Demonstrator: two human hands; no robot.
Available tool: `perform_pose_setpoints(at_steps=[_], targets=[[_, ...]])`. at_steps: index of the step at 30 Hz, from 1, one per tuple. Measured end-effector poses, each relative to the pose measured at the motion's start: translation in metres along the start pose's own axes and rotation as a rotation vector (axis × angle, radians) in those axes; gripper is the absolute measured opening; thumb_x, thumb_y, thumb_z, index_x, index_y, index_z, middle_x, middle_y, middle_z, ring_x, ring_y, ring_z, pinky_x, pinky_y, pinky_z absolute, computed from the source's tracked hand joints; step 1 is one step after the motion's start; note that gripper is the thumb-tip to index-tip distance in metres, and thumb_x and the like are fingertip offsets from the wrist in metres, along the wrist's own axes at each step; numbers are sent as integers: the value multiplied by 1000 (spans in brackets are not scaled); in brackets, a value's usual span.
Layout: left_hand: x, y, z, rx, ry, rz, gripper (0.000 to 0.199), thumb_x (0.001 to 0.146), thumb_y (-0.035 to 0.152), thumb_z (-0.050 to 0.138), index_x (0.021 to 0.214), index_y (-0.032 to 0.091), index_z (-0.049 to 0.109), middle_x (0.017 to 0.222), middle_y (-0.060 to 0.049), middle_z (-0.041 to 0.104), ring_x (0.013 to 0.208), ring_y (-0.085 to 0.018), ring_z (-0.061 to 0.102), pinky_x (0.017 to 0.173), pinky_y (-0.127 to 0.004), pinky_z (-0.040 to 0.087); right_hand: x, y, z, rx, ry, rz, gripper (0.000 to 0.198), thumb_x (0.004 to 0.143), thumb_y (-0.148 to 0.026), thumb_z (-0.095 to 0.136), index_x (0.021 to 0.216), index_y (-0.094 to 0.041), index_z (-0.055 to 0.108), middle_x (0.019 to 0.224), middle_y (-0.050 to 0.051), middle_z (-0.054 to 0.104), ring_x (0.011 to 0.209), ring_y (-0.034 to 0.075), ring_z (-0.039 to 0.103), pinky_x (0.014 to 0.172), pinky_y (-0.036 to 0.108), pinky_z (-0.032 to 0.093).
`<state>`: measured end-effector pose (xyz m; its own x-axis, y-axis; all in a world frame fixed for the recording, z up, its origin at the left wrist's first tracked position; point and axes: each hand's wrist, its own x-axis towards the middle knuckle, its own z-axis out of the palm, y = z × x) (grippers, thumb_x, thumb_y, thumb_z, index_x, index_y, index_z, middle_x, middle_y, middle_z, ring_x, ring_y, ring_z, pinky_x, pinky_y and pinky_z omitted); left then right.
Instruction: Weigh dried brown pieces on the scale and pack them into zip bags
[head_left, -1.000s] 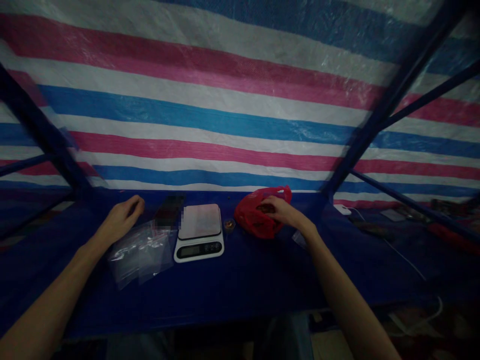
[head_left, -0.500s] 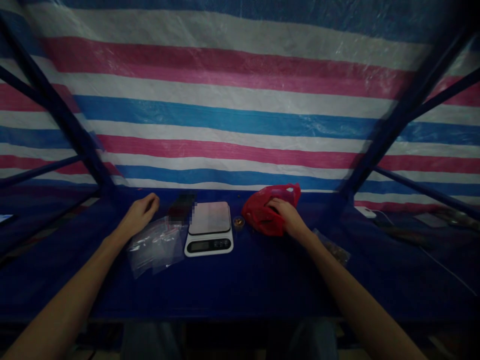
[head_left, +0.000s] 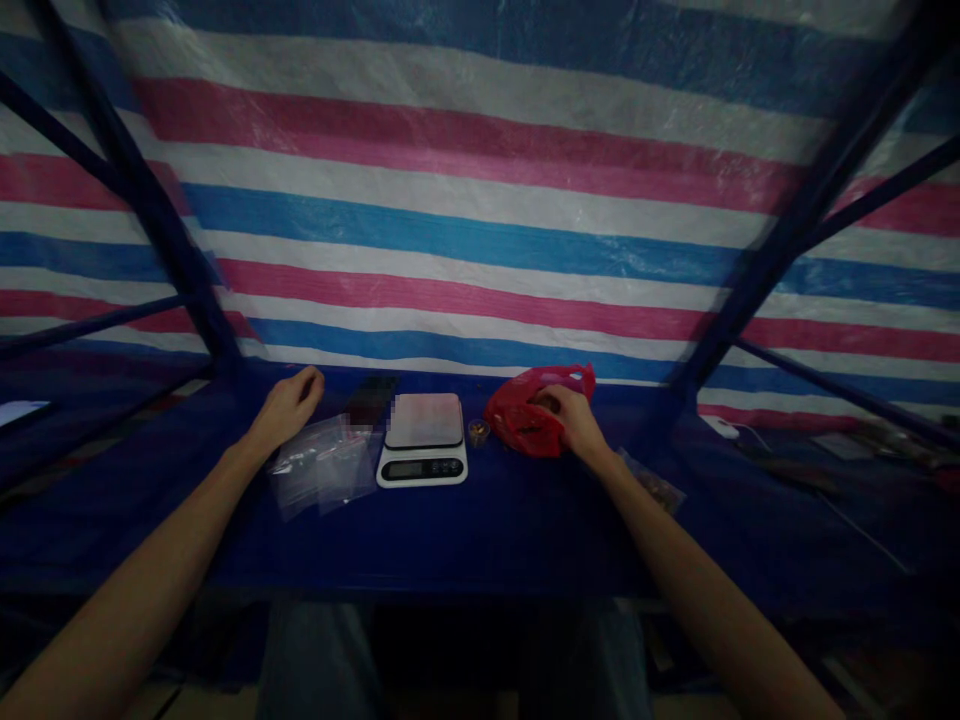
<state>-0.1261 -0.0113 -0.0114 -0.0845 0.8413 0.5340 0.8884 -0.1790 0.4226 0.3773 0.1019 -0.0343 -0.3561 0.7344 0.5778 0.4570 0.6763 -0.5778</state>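
Note:
My left hand [head_left: 291,405] rests on the blue table at the left, fingers loosely curled in, with nothing seen in them. Just below it lie several clear zip bags [head_left: 304,470], overlapping one another. A crinkled red plastic bag [head_left: 517,405] lies to the right of centre, its mouth gaping. Into that mouth reaches my right hand [head_left: 574,415]; its fingers are bent and a brownish patch shows at the fingertips, too dark to name. Between the hands sits a white digital scale [head_left: 424,440] with a bare plate. A small clear cup [head_left: 478,431] with brownish bits stands between scale and red bag.
Behind the scale's left side lies a dark flat object [head_left: 371,400], partly blurred out. A clear bag with brown contents [head_left: 656,490] lies by my right forearm. Blue metal posts [head_left: 161,235] and a striped tarp [head_left: 465,230] enclose the table. A white device [head_left: 718,426] with a cable is at right.
My right hand has shifted a little inside the red bag's mouth, which gapes wider. My left hand stays by the zip bags. The camera view has shifted slightly.

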Motion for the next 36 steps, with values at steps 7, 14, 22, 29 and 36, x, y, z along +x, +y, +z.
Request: perform_pose_setpoints(at_steps=[7,14,22,29,36], targets=[[2,0,5,23,-6,25,24,96,38,41,80,23,47,62,3,51,57,-16,50,60,-31,33,-2,-3,0,33,-69,-187,20,76,-15,69,94,-19,74,98,10,76,87,26,70,80,36,54],[-1,9,7,0,18,7,24,96,38,41,81,22,50,64,2,52,58,-16,50,61,-30,33,0,1,0,38,-65,-183,21,76,-17,68,95,-19,76,98,10,76,89,27,71,83,39,56],[-4,18,6,-71,88,-18,24,97,38,39,82,22,50,66,1,53,60,-16,50,61,-29,35,0,2,-3,64,-42,-81,19,76,-23,71,93,-19,77,96,11,79,87,30,74,83,44,59],[-4,19,3,-53,127,-15,24,98,37,39,83,22,50,64,2,51,57,-15,48,60,-29,32,5,-16,-10,-6,-45,-81,19,83,-22,63,93,-19,79,95,11,79,85,27,75,80,40,59],[-3,19,-4,-65,153,5,27,96,38,42,84,20,57,63,2,52,58,-15,49,60,-29,32,4,-18,-10,-63,-134,-133,23,77,-19,68,97,-17,78,101,13,79,91,31,75,85,46,60]])
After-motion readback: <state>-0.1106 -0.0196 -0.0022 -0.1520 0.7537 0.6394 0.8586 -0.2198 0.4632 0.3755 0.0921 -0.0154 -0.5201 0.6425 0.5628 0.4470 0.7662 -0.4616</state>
